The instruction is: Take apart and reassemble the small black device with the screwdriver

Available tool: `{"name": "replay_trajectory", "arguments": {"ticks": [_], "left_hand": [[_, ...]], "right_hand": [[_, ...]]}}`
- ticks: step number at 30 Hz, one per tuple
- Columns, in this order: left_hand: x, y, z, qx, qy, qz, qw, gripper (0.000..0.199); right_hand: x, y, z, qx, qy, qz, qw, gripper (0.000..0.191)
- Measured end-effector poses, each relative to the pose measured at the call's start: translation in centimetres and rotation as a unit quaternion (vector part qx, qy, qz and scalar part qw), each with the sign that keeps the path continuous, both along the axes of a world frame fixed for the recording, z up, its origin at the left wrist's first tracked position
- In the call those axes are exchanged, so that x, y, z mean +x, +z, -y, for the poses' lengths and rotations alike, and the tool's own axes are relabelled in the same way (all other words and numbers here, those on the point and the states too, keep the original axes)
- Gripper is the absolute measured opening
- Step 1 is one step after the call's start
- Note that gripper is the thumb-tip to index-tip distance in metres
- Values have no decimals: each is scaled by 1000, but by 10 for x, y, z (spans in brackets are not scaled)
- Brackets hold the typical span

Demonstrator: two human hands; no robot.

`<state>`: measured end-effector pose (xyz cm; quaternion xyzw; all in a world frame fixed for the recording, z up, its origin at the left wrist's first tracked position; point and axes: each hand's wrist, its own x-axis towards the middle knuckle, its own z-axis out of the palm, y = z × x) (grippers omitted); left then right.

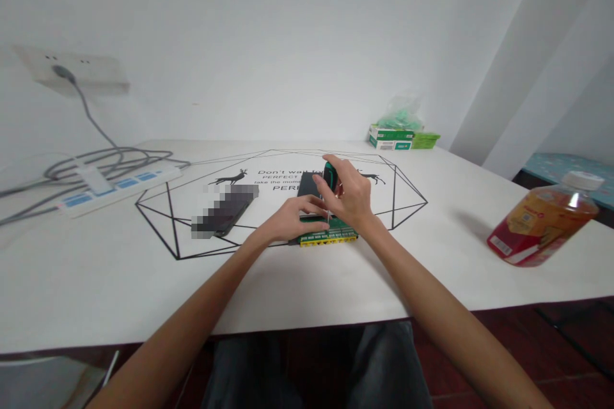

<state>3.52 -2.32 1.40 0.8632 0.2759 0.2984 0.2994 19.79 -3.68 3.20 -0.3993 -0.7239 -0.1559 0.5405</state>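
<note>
A green circuit board with a yellow strip along its near edge lies at the middle of the table. My right hand is closed around the dark green handle of a screwdriver, held upright with its thin shaft pointing down at the board. My left hand rests at the board's left side, its thumb and fingers close round the lower shaft; whether they grip the shaft or a small part is hidden. Behind the hands a black flat object shows in part.
A dark phone-like object, partly pixelated, lies left of the hands. Farther left are a power strip and coiled grey cables. A bottle of orange liquid stands at the right. Green and white boxes sit at the back.
</note>
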Motion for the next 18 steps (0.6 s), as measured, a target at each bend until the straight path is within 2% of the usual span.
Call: {"name": "replay_trajectory", "arguments": {"ticks": [5, 12, 18], "left_hand": [[3, -7, -5, -6, -9, 28, 1000, 16], [3, -4, -4, -1, -11, 3, 1000, 14], [1, -7, -7, -6, -17, -4, 1000, 14]], "right_hand": [[-2, 0, 3, -4, 32, -3, 999, 39], [-2, -4, 1, -18, 51, -10, 998, 41], [-6, -3, 1, -21, 27, -17, 999, 42]]}}
